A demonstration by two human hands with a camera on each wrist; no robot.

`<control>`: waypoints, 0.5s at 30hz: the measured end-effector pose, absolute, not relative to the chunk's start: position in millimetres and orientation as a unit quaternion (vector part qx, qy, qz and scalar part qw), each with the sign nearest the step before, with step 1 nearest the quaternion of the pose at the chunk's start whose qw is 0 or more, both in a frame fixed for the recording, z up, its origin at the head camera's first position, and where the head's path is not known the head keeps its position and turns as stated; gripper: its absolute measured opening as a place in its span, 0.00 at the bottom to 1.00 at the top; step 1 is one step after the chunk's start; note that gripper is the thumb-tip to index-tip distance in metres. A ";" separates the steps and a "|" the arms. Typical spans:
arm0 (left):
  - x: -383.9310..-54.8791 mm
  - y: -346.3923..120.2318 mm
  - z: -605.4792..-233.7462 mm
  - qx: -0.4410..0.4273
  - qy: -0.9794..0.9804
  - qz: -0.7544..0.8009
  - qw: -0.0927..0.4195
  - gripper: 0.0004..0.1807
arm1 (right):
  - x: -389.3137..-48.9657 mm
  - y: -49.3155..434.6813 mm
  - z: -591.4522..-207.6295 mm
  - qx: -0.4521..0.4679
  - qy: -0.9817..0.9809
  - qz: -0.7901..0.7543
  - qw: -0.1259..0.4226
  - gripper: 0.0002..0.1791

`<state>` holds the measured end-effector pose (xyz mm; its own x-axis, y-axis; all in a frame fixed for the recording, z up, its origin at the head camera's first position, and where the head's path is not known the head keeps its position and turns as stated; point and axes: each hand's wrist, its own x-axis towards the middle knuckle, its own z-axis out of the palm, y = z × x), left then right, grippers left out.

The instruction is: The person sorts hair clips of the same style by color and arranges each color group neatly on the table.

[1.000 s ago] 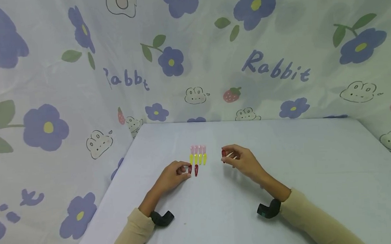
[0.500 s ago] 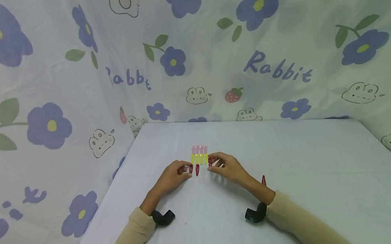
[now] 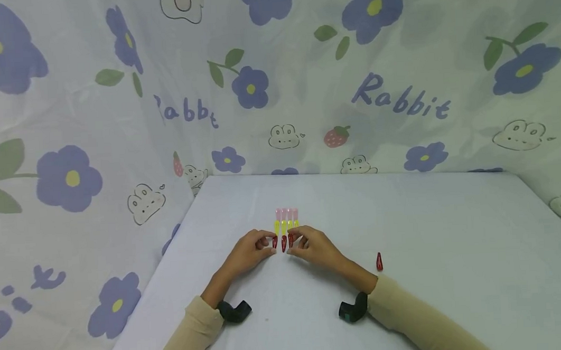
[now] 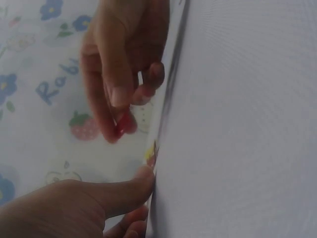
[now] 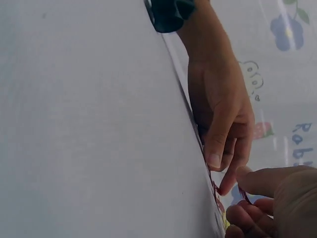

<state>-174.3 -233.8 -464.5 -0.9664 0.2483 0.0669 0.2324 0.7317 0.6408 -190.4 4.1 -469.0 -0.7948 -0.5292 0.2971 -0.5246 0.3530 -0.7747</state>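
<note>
My left hand (image 3: pixel 246 255) rests on the table, thumb and forefinger at the two ends of a red snap hair clip (image 3: pixel 275 242). Beside that lies a second red hair clip (image 3: pixel 284 244). My right hand (image 3: pixel 319 249) pinches a third red hair clip (image 3: pixel 291 240) just right of it; the left wrist view shows this held clip (image 4: pixel 128 124) raised off the table. Behind the red ones stand a row of yellow hair clips (image 3: pixel 284 227) and a row of pink hair clips (image 3: pixel 284 214), end to end. Right-hand fingers partly cover the yellow ones at the right.
Another red hair clip (image 3: pixel 379 262) lies alone on the white table (image 3: pixel 435 225), near the right forearm. Flower-and-rabbit printed cloth (image 3: pixel 304 89) hangs behind and to the left. Black wrist cameras (image 3: pixel 235 311) sit on both wrists.
My right hand has moved left with its red hair clip, from apart on the right to beside the middle red one. The lone red clip has come into view. The left hand stays put.
</note>
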 end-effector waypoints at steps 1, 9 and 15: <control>-174.0 -233.7 -464.6 0.130 0.930 0.342 0.013 0.20 | -190.4 3.3 -471.5 -0.327 0.824 -0.463 -0.005 0.26; -173.5 -233.2 -463.8 0.123 0.931 0.343 0.011 0.20 | -193.3 -2.4 -481.4 -0.330 0.836 -0.437 -0.018 0.26; -174.6 -233.6 -466.0 0.122 0.933 0.338 0.013 0.20 | -191.5 -3.6 -480.8 -0.323 0.853 -0.408 -0.033 0.25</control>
